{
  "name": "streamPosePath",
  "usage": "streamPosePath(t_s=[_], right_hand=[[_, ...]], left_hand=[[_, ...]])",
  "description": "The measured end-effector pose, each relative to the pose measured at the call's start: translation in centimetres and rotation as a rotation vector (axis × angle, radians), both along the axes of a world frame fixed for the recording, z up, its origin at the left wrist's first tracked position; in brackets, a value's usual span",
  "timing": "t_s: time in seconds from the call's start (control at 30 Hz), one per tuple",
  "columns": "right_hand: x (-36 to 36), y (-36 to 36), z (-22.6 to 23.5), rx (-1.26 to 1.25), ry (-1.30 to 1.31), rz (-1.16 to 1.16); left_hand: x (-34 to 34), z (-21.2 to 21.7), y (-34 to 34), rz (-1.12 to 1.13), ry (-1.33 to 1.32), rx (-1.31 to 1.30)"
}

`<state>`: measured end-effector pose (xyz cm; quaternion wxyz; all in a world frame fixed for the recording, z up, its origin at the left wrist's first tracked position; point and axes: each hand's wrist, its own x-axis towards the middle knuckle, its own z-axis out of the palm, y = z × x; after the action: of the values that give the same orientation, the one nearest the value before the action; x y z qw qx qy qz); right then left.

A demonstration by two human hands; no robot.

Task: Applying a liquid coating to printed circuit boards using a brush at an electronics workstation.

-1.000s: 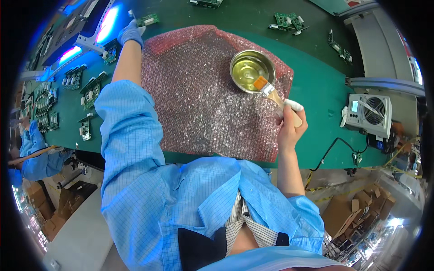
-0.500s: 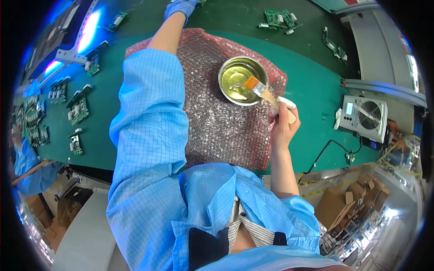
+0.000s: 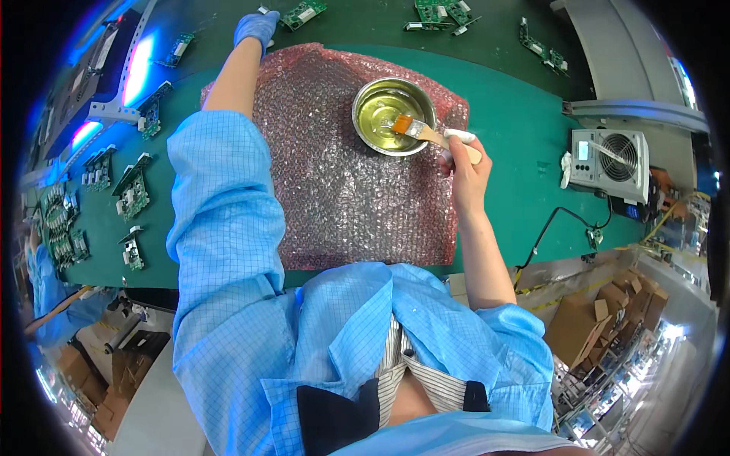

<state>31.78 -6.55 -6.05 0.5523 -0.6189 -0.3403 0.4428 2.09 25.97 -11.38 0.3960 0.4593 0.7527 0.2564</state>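
My right hand, bare but for white coverings on some fingertips, is closed round the wooden handle of a flat paintbrush. The brush lies across the near right rim of a round metal bowl, its orange bristles in or just over the yellowish clear liquid. My left hand, in a blue glove, reaches to the far left with fingers curled. A small white piece shows at its fingertips, but what it grips is mostly hidden beneath it. Just right of that hand lies a green circuit board.
Pink bubble wrap lies under the bowl on the green mat. More circuit boards line the left side, others the far edge. A fan unit with a cable stands at right. A lit metal frame rises at left.
The whole view has shifted. My left hand has moved a little left, and the circuit board beside it shows more fully. My right hand still holds the paintbrush at the bowl.
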Motion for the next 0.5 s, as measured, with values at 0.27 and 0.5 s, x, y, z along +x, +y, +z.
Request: streamPosePath(t_s=[0.27, 0.5], right_hand=[[-0.3, -0.2, 0.7, 0.018, -0.089, -0.004], [0.6, 0.1, 1.9, 0.045, -0.115, 0.02]], left_hand=[[1.4, -0.6, 0.9, -0.289, 0.607, 0.05], [0.7, 1.4, -4.2, -0.491, 0.111, 0.452]])
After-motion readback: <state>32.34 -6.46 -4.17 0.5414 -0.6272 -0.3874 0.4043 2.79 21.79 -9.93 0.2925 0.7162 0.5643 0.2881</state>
